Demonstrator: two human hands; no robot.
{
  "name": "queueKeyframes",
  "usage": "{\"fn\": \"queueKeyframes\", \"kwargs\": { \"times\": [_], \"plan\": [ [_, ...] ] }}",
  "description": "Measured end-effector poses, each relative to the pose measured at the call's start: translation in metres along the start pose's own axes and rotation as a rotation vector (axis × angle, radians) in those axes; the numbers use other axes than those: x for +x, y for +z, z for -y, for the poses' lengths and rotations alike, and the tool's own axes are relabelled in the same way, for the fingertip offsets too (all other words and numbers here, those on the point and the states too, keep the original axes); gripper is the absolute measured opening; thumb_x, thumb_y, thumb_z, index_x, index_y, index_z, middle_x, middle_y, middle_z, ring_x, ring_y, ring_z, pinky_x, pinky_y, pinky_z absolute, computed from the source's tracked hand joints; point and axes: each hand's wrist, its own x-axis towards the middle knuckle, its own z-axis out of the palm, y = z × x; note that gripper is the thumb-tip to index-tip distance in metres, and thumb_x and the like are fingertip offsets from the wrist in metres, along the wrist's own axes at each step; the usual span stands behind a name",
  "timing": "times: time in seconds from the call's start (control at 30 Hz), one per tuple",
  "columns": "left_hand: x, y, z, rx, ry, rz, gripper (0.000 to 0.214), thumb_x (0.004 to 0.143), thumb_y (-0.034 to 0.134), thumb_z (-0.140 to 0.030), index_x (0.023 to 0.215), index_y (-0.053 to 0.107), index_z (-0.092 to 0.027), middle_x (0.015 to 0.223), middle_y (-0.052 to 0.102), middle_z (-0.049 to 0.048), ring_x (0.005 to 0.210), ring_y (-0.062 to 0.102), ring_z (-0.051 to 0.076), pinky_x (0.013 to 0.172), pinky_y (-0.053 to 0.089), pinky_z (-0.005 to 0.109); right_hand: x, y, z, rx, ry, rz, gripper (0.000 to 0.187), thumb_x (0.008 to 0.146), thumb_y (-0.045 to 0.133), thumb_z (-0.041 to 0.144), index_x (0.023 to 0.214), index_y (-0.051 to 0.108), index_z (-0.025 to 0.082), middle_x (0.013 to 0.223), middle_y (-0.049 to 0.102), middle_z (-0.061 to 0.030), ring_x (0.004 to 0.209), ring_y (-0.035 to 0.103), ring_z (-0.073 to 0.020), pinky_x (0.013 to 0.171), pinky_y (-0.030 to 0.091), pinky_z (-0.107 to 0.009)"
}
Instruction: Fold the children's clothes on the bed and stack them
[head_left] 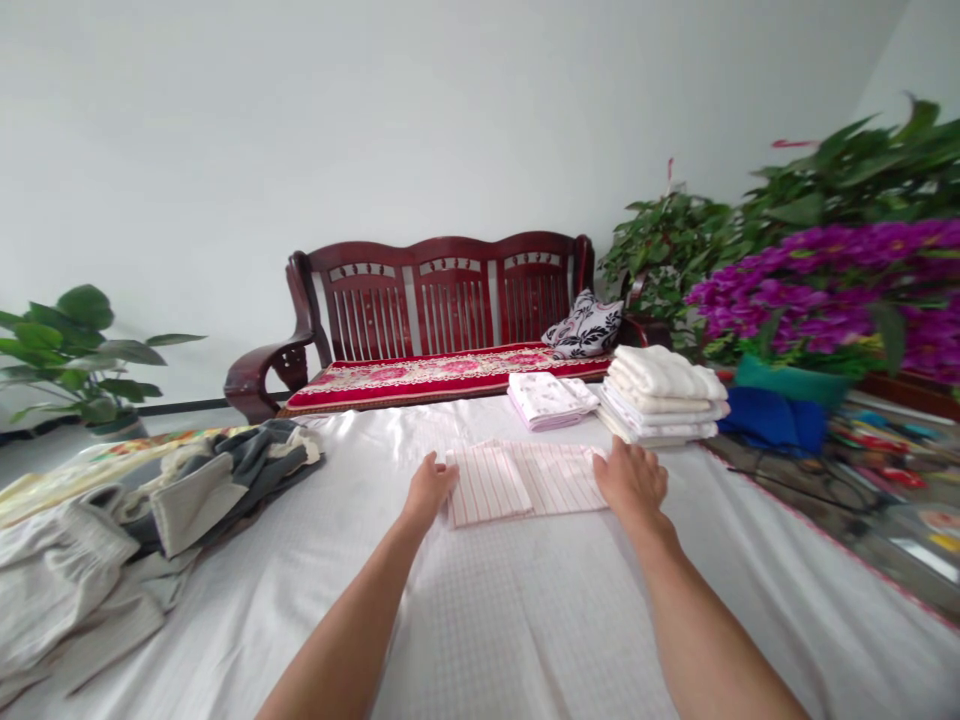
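A white cloth with thin pink stripes (525,482) lies flat in front of me, folded into a long band with one layer lapped over its left half. At its left end, my left hand (433,490) holds the edge between thumb and fingers. My right hand (634,478) grips the opposite end, its fingers curled and partly hiding the corner. Just behind the cloth sits a folded white piece with a small print (551,398). To the right of that rises a stack of folded white clothes (660,395), close to my right hand.
A white sheet (480,620) covers the surface under my hands. Crumpled grey and cream clothes (150,530) are heaped at the left. A wooden bench (450,300) stands behind. Purple flowers (832,275) and a cluttered side table (870,480) flank the right.
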Motion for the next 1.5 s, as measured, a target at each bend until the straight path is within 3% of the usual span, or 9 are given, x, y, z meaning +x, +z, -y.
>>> {"fn": "queueKeyframes", "kwargs": {
  "times": [0.13, 0.23, 0.5, 0.77, 0.87, 0.97, 1.1, 1.27, 1.5],
  "plan": [
    [0.011, -0.001, -0.007, 0.085, -0.039, 0.068, 0.031, 0.074, 0.072, -0.033, 0.094, 0.069, -0.01, 0.073, 0.072, 0.0073, 0.076, 0.07, 0.024, 0.065, 0.047, 0.027, 0.011, 0.008, -0.015, 0.042, 0.101, 0.181, 0.049, 0.096, 0.038, 0.043, 0.123, 0.061, 0.01, 0.123, 0.064, -0.0211, 0.116, 0.059, -0.0355, 0.089, 0.046, -0.045],
    [0.01, 0.003, -0.009, 0.138, -0.038, 0.085, 0.017, 0.072, 0.071, -0.03, 0.075, 0.065, -0.013, 0.066, 0.068, 0.0062, 0.072, 0.068, 0.024, 0.062, 0.044, 0.027, 0.015, 0.01, -0.017, 0.092, 0.125, 0.28, 0.05, 0.095, 0.034, 0.044, 0.12, 0.065, 0.014, 0.126, 0.064, -0.0195, 0.116, 0.059, -0.0357, 0.088, 0.047, -0.046],
    [-0.004, 0.007, -0.006, 0.059, 0.035, 0.025, 0.012, 0.081, 0.061, -0.028, 0.083, 0.058, -0.016, 0.083, 0.07, 0.0072, 0.08, 0.067, 0.021, 0.064, 0.044, 0.025, 0.012, 0.009, -0.008, 0.227, 0.101, 0.161, 0.042, 0.092, 0.039, 0.04, 0.115, 0.065, 0.016, 0.11, 0.07, -0.0192, 0.101, 0.066, -0.0325, 0.077, 0.047, -0.04],
    [-0.008, -0.062, 0.021, -0.05, 0.037, -0.068, 0.022, 0.085, 0.057, -0.033, 0.098, 0.059, -0.015, 0.089, 0.07, 0.0057, 0.085, 0.067, 0.021, 0.07, 0.05, 0.027, 0.004, 0.01, 0.033, 0.681, -0.069, 0.073, 0.03, 0.086, 0.054, 0.043, 0.105, 0.064, 0.021, 0.097, 0.073, -0.0061, 0.092, 0.066, -0.0227, 0.075, 0.044, -0.029],
    [-0.013, -0.089, 0.039, 0.004, -0.017, -0.1, 0.026, 0.083, 0.058, -0.03, 0.103, 0.059, -0.013, 0.084, 0.068, 0.0053, 0.083, 0.067, 0.024, 0.074, 0.052, 0.032, -0.01, 0.016, 0.05, 0.618, -0.162, 0.163, 0.03, 0.087, 0.056, 0.038, 0.11, 0.064, 0.02, 0.102, 0.072, -0.0065, 0.091, 0.066, -0.0218, 0.076, 0.045, -0.03],
    [-0.02, -0.1, 0.053, 0.101, -0.027, -0.151, 0.042, 0.081, 0.06, -0.025, 0.121, 0.056, -0.011, 0.092, 0.069, 0.0091, 0.089, 0.068, 0.027, 0.084, 0.052, 0.041, -0.023, 0.022, 0.062, 0.439, -0.315, 0.078, 0.034, 0.09, 0.055, 0.028, 0.121, 0.062, 0.017, 0.12, 0.068, -0.0121, 0.107, 0.062, -0.0252, 0.089, 0.045, -0.034],
    [-0.028, -0.093, 0.056, 0.434, 0.281, -0.24, 0.047, 0.09, 0.049, -0.025, 0.135, 0.052, -0.011, 0.13, 0.059, 0.021, 0.119, 0.06, 0.032, 0.103, 0.045, 0.049, -0.041, 0.021, 0.072, 0.376, -0.557, -0.051, 0.038, 0.092, 0.049, 0.02, 0.129, 0.06, 0.017, 0.136, 0.06, -0.0125, 0.127, 0.052, -0.0262, 0.107, 0.038, -0.04],
    [-0.04, -0.069, 0.045, 0.675, 0.671, -0.09, 0.048, 0.099, 0.04, -0.033, 0.144, 0.049, -0.02, 0.153, 0.046, 0.0144, 0.147, 0.032, 0.031, 0.119, 0.027, 0.052, -0.065, 0.02, 0.088, 0.418, -0.801, 0.002, 0.043, 0.091, 0.049, 0.017, 0.134, 0.058, 0.018, 0.144, 0.056, -0.0092, 0.139, 0.042, -0.0245, 0.119, 0.027, -0.042],
    [-0.053, -0.047, 0.041, 0.867, 0.729, 0.081, 0.051, 0.1, 0.043, -0.043, 0.148, 0.047, -0.028, 0.158, 0.041, 0.0104, 0.148, 0.031, 0.032, 0.119, 0.024, 0.055, -0.075, 0.034, 0.094, 0.4, -0.909, 0.147, 0.045, 0.093, 0.049, 0.02, 0.138, 0.055, 0.021, 0.146, 0.055, -0.0107, 0.14, 0.042, -0.0239, 0.119, 0.027, -0.048]
  ]
}}
